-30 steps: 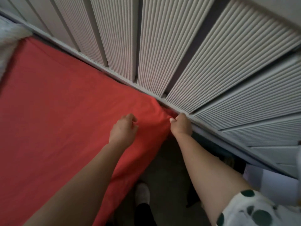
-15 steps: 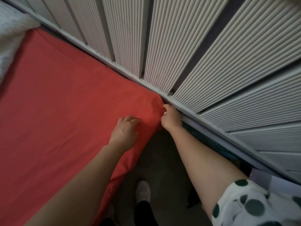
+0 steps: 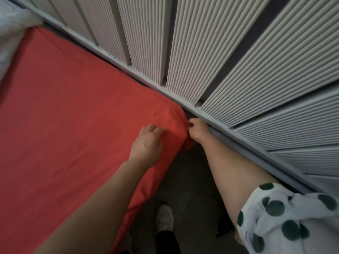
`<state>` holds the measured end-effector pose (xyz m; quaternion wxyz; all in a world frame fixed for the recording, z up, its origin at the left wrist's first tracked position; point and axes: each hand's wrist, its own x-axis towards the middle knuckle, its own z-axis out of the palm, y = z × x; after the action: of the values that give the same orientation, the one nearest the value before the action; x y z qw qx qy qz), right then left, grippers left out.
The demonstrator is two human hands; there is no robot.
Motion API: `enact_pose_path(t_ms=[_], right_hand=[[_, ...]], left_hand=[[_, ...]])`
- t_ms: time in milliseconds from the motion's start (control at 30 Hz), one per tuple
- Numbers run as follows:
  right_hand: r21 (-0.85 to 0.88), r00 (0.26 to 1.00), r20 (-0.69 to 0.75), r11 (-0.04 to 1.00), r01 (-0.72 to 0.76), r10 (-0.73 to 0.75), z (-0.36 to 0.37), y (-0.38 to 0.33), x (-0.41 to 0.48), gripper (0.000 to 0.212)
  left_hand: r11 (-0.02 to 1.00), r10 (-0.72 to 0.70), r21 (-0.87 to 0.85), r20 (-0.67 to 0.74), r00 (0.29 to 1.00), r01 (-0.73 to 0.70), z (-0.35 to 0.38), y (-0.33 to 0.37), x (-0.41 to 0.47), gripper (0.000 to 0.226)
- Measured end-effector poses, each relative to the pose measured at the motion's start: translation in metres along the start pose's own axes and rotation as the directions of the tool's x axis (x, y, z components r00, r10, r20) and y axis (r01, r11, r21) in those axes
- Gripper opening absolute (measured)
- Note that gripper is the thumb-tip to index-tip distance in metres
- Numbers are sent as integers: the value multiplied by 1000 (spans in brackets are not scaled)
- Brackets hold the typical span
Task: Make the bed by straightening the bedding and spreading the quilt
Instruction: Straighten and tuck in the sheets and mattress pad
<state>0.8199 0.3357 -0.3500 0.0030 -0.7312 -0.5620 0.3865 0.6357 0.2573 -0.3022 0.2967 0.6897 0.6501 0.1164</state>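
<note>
The right hand (image 3: 199,130) pinched the red sheet (image 3: 64,116) at its far right corner. Its fingers were curled round the fabric just beside the ribbed wall panels (image 3: 183,52), apparently to draw that corner down over the mattress. The left hand (image 3: 146,142), just to its left, lay on the sheet with fingers loosely bent and gripping nothing, probably pinning the cloth against the pull. White bedding (image 3: 11,33), likely the quilt, sat bunched at the far left, not yet spread.
</note>
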Motion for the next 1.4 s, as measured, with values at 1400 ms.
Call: enact_pose_path(t_ms=[1400], right_hand=[[170,970,137,970,175,-199,0,-17,21,42]], left_hand=[[859,-17,496,272,962,-125,-9,8,102,48]])
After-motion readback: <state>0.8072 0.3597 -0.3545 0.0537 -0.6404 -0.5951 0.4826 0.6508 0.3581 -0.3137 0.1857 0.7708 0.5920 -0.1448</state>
